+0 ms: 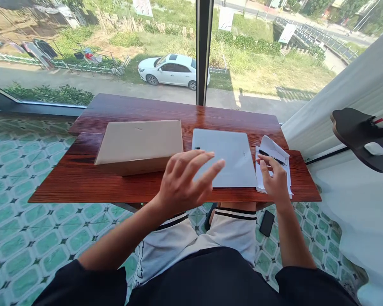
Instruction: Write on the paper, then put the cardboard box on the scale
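A closed grey laptop [230, 153] lies on the red-brown wooden table [83, 182] in front of me. My left hand [187, 180] hovers with spread fingers over the laptop's near left corner and holds nothing. My right hand [274, 178] rests on a small stack of white papers [274, 148] at the laptop's right, fingertips close to a black pen [271, 156] lying on them. A flat cardboard box [140, 142] sits to the left of the laptop.
A black phone [267, 222] lies on the green tiled floor under the table's right end. A dark side table [360, 131] with a white mouse [374, 148] stands at the right. Behind the table is a large window with a black post [204, 51].
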### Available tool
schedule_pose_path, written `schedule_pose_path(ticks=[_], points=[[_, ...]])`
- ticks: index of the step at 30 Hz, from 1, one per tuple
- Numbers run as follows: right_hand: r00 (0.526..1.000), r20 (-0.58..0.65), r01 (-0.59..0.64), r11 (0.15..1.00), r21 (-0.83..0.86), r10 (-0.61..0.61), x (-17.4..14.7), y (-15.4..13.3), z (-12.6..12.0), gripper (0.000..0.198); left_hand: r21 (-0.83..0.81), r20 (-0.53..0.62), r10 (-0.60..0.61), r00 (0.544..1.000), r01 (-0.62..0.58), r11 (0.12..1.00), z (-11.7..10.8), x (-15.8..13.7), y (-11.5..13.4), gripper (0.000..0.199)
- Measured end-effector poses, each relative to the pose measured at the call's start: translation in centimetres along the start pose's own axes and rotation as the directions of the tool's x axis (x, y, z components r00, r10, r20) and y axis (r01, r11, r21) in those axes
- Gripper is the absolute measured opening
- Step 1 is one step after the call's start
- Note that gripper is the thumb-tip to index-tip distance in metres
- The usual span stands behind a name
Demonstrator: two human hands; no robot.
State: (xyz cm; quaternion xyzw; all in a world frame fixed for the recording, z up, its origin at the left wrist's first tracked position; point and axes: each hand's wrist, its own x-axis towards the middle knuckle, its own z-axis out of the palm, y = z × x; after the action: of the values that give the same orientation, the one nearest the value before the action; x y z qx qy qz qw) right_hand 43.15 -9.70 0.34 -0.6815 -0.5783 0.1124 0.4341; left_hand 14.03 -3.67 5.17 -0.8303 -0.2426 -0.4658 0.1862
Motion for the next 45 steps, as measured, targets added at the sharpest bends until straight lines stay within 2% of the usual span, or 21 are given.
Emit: schedule_pose_path(ticks=[3, 6, 11, 14, 18, 21, 24, 29, 34, 40, 45], points=[[0.999, -0.047, -0.022, 0.999, -0.048, 0.02, 0.1, 1.8, -1.5, 0.036, -0.09, 0.061, 0.128, 0.99, -0.122, 0.988, 1.4, 0.7, 2.8, 0.05], [0.996, -0.078, -0.042, 0.995, -0.095, 0.035, 0.2, 3.6, -2.7, 0.036, -0.18, 0.047, 0.231, 0.972, -0.219, 0.959, 2.9, 0.9, 5.3, 0.05], [0.993, -0.113, -0.048, 0.989, -0.14, 0.033, 0.9, 6.5, -4.4, 0.038, -0.275, 0.054, 0.384, 0.922, -0.356, 0.893, 5.3, 1.2, 8.2, 0.056], [0.993, -0.119, -0.017, 0.968, -0.251, -0.014, 1.6, 8.4, -5.1, 0.042, -0.319, 0.053, 0.472, 0.88, -0.433, 0.843, 6.7, 1.6, 9.6, 0.051], [0.996, -0.042, 0.053, 0.877, -0.478, -0.083, 2.3, 11.3, -5.8, 0.044, -0.369, 0.104, 0.604, 0.79, -0.533, 0.761, 8.8, 1.6, 11.7, 0.049], [0.999, 0.025, 0.037, 0.763, -0.645, -0.028, 2.7, 13.2, -6.0, 0.04, -0.404, 0.155, 0.669, 0.727, -0.572, 0.714, 10.8, 1.0, 13.6, 0.048], [0.996, 0.082, 0.031, 0.676, -0.736, 0.043, 3.1, 14.4, -6.0, 0.037, -0.409, 0.192, 0.692, 0.696, -0.584, 0.701, 12.8, 0.4, 15.2, 0.046], [0.988, 0.142, 0.081, 0.603, -0.793, 0.054, 3.4, 15.0, -5.7, 0.035, -0.336, 0.267, 0.644, 0.717, -0.557, 0.76, 15.7, -0.4, 17.0, 0.043], [0.993, 0.113, 0.081, 0.609, -0.789, 0.014, 3.3, 15.7, -5.2, 0.033, -0.3, 0.301, 0.579, 0.758, -0.501, 0.812, 17.3, -1.6, 17.8, 0.043], [0.998, 0.014, 0.049, 0.634, -0.772, -0.059, 2.8, 16.6, -4.9, 0.026, -0.296, 0.279, 0.574, 0.77, -0.5, 0.814, 18.2, -3.1, 18.1, 0.04], [0.981, -0.158, -0.041, 0.685, -0.727, -0.109, 2.6, 16.7, -5.1, 0.036, -0.305, 0.29, 0.56, 0.776, -0.479, 0.823, 18.5, -3.5, 18.4, 0.04]])
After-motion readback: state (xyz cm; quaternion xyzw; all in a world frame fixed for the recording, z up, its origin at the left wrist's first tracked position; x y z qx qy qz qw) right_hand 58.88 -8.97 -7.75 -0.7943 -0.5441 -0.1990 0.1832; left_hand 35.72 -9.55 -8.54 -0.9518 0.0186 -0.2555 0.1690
